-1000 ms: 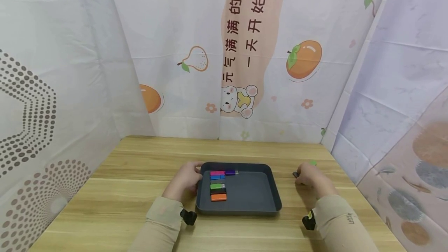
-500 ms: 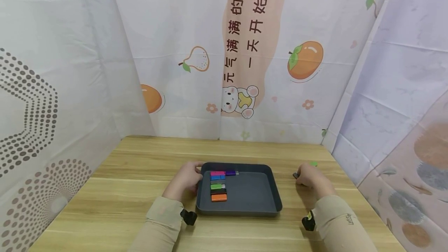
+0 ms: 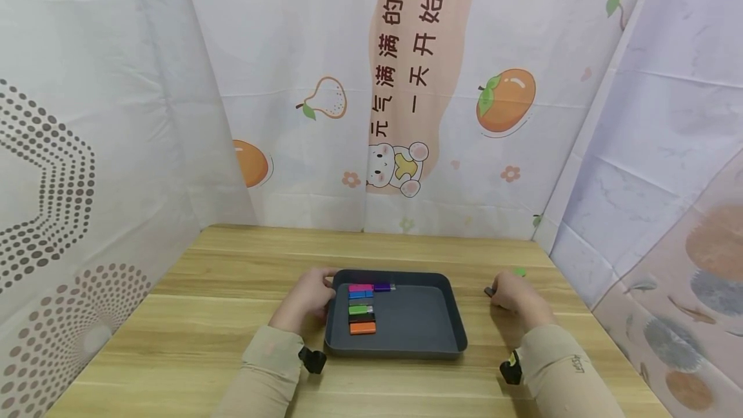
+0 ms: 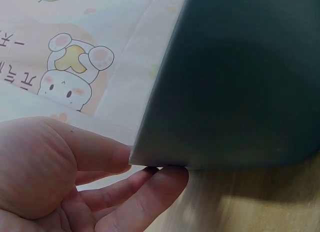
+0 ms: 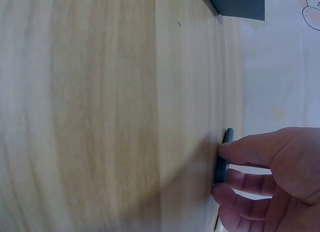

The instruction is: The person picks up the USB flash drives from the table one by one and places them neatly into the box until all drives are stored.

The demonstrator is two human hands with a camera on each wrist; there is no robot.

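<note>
A dark grey tray lies in the middle of the table. My left hand grips the tray's left side, its thumb at the edge and its fingers bent against the outer wall, as the left wrist view shows. Inside the tray, along its left part, several USB sticks lie in a column: pink, blue, grey, green, black and orange. A purple one lies right of the pink. To the right of the tray, my right hand pinches a dark USB stick low at the tabletop, partly covered by the fingers.
Just beyond my right hand, a small green object lies on the wooden table, partly hidden. Printed curtains hang behind the table and on both sides. Each wrist carries a small black camera.
</note>
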